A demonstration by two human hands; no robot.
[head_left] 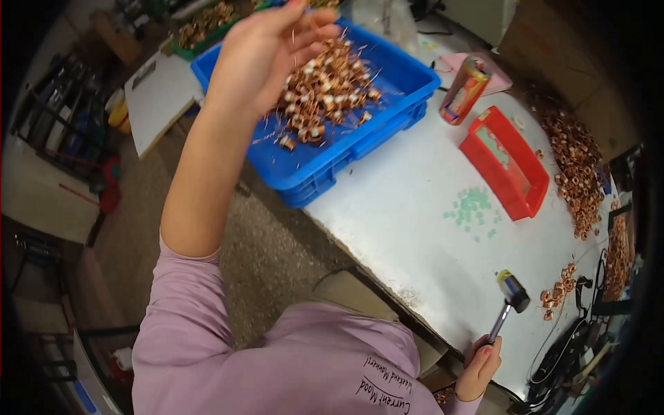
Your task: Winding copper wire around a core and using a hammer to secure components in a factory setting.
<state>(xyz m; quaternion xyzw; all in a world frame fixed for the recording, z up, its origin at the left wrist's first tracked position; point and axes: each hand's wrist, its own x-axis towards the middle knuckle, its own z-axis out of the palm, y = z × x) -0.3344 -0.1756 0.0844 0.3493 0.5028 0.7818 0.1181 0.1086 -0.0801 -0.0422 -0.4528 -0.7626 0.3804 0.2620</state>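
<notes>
Head view, hammer [513, 292] near table edge [408, 297], room leftward

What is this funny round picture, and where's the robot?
There's no robot here, just a person using two bare hands. The one picture comes from a camera worn on the person's head, looking down. Its very wide lens makes straight edges bend.

The left hand is over a blue crate with a heap of copper-coloured coils inside. I can't tell whether that hand holds anything. The right hand holds a small mallet with one yellow end and one black end.

On the white table you can also see a red bin, a colourful can and scattered pale green squares. More copper-coloured rings lie in a pile at the right.
</notes>
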